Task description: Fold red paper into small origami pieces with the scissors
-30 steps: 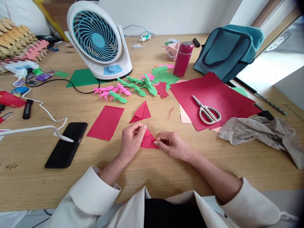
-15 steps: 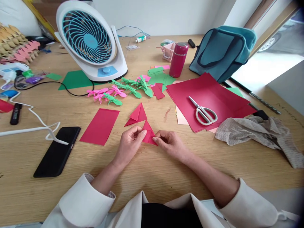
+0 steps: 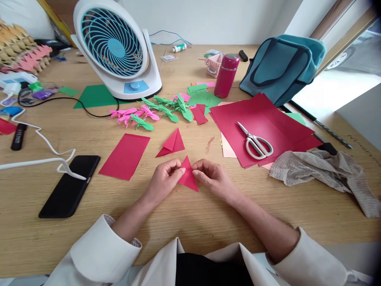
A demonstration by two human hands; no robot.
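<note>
A small folded red paper (image 3: 188, 180) is held between my hands, one pointed corner upward and another toward the lower right. My left hand (image 3: 165, 177) pinches its left edge between thumb and fingers. On the opposite side, the thumb and curled fingers of my right hand (image 3: 214, 178) grip the paper's upper right edge. Just beyond lies a folded red triangular piece (image 3: 172, 143). A flat red rectangle of paper (image 3: 125, 156) rests to the left. Green and pink folded figures (image 3: 166, 109) are grouped farther back.
White-handled scissors (image 3: 256, 143) lie on large red sheets (image 3: 268, 119) at the right, near a crumpled cloth (image 3: 315, 167). A black phone (image 3: 70, 186) is at left. Behind stand a fan (image 3: 116, 47), a red flask (image 3: 226, 75) and a teal bag (image 3: 282, 67).
The paper between my hands has turned, and its lower corner now points down and to the right. My right hand's grip has shifted from the lower right corner to the upper right edge.
</note>
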